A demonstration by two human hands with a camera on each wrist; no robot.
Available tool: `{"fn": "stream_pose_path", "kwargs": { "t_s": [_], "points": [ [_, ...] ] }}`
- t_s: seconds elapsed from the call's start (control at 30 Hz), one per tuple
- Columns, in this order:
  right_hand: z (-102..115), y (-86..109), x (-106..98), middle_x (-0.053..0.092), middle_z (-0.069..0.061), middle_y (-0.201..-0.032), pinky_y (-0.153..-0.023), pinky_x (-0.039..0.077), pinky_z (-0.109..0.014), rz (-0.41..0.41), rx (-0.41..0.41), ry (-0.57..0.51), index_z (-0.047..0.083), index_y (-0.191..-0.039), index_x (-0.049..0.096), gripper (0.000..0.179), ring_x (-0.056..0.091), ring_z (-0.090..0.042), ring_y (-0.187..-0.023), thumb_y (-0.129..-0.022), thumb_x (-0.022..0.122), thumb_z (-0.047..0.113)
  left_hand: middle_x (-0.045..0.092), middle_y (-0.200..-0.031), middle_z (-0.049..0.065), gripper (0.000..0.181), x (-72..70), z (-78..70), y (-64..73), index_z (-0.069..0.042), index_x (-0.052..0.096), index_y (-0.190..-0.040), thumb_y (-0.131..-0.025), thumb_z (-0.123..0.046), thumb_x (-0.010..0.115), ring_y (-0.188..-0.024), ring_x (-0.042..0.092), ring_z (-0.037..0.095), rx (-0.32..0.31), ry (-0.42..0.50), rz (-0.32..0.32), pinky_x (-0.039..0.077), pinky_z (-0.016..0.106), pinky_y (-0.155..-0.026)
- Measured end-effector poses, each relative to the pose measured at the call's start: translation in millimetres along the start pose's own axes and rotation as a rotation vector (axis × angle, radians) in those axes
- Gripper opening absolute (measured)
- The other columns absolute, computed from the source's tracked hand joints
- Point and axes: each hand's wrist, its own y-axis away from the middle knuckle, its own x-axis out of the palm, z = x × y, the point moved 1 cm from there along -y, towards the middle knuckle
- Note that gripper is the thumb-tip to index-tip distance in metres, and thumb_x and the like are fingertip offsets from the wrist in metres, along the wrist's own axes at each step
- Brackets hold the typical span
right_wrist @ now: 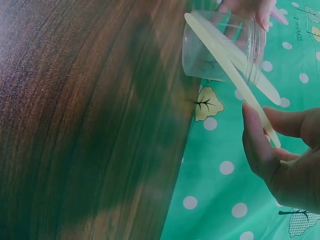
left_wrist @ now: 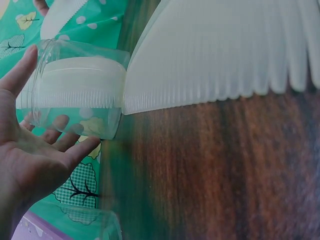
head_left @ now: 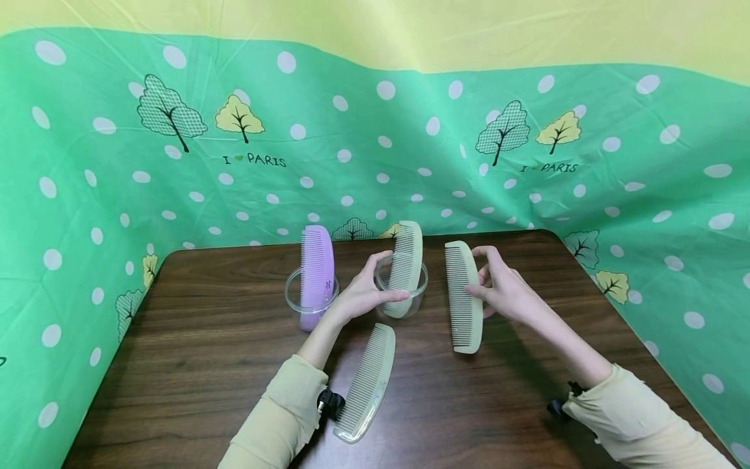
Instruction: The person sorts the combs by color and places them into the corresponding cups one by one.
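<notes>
My left hand (head_left: 362, 292) grips a clear plastic jar (head_left: 418, 302) near its rim, thumb at the front and fingers round the far side. A pale green comb (head_left: 407, 260) stands tilted inside this jar, its upper end rising above the rim. To the right, my right hand (head_left: 508, 290) pinches another pale green comb (head_left: 465, 306) between thumb and fingers, teeth facing left; in the right wrist view this comb (right_wrist: 225, 62) hangs above the table. A third pale green comb (head_left: 370, 384) lies on the table beside my left wrist.
Left of my left hand, a second clear jar (head_left: 288, 301) has a purple comb (head_left: 317, 273) leaning in it. The brown wood-grain table (head_left: 193, 365) ends at a green dotted cloth (head_left: 351, 176) hanging at the back and sides.
</notes>
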Motion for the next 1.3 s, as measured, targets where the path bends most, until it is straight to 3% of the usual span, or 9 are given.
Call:
{"fn": "stream_pose_path", "kwargs": {
  "t_s": [0.37,0.77,1.3],
  "points": [
    [3,-4.2,-3,0.055,-0.021,-0.098,-0.052,0.060,-0.034,-0.047,-0.030,0.035,0.010,-0.148,0.027,0.065,0.069,-0.026,-0.076,-0.098,0.067,0.003,0.043,-0.162,-0.003,0.101,0.2,-1.2,-0.6,-0.023,0.028,-0.161,-0.081,-0.036,0.088,-0.149,0.042,0.019,0.010,-0.023,-0.005,0.034,0.047,-0.123],
    [13,-8.9,-7,0.058,-0.023,-0.098,-0.054,0.061,-0.034,-0.106,-0.069,0.027,0.011,-0.150,0.026,0.068,0.070,-0.028,-0.078,-0.097,0.067,0.000,0.043,-0.161,-0.003,0.099,0.2,-1.0,-0.5,-0.027,0.028,-0.160,-0.081,-0.036,0.088,-0.149,0.042,0.018,0.003,-0.025,-0.006,0.035,0.046,-0.122],
    [27,-13.7,-14,0.058,-0.019,-0.097,-0.054,0.061,-0.032,-0.177,-0.130,-0.003,0.016,-0.154,0.026,0.071,0.068,-0.018,-0.075,-0.098,0.070,0.010,0.044,-0.160,-0.005,0.099,-0.1,-0.4,0.2,-0.030,0.029,-0.159,-0.080,-0.037,0.088,-0.148,0.043,0.018,0.000,-0.015,-0.003,0.037,0.048,-0.121]
  ]
}}
